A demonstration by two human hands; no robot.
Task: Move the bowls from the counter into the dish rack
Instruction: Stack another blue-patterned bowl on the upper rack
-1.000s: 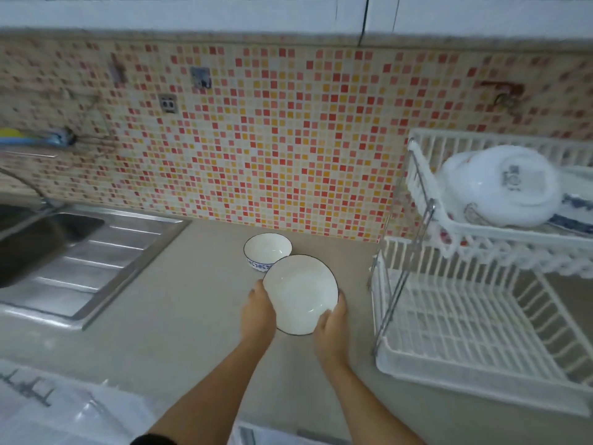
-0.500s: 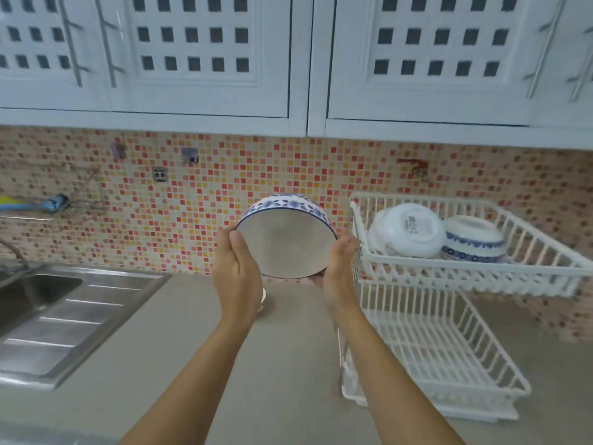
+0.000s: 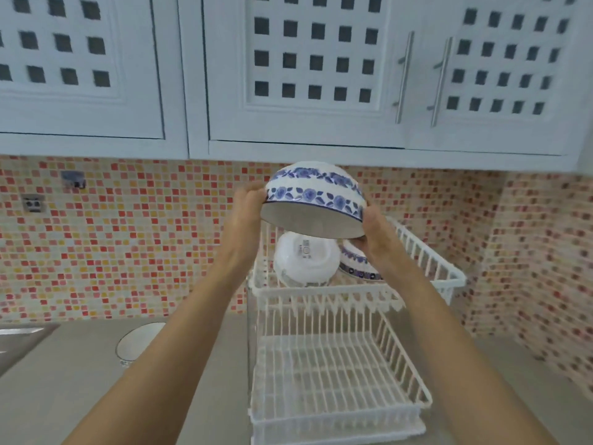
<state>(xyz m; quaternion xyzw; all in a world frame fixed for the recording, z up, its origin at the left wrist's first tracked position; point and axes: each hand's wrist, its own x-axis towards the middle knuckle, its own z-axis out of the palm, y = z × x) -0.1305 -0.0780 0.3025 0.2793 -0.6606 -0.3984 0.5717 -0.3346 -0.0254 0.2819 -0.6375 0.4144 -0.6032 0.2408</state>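
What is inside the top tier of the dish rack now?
Two upturned bowls sit in the top tier: a white bowl and a blue-patterned bowl, partly covered by the right hand. The held bowl hides the tier's back.

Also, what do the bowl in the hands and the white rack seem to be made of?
The held bowl looks like glazed ceramic or porcelain: a glossy white body with printed blue floral bands. The dish rack looks like metal wire with a matte white coating, judging by its thin, even bars; solid plastic cannot be excluded.
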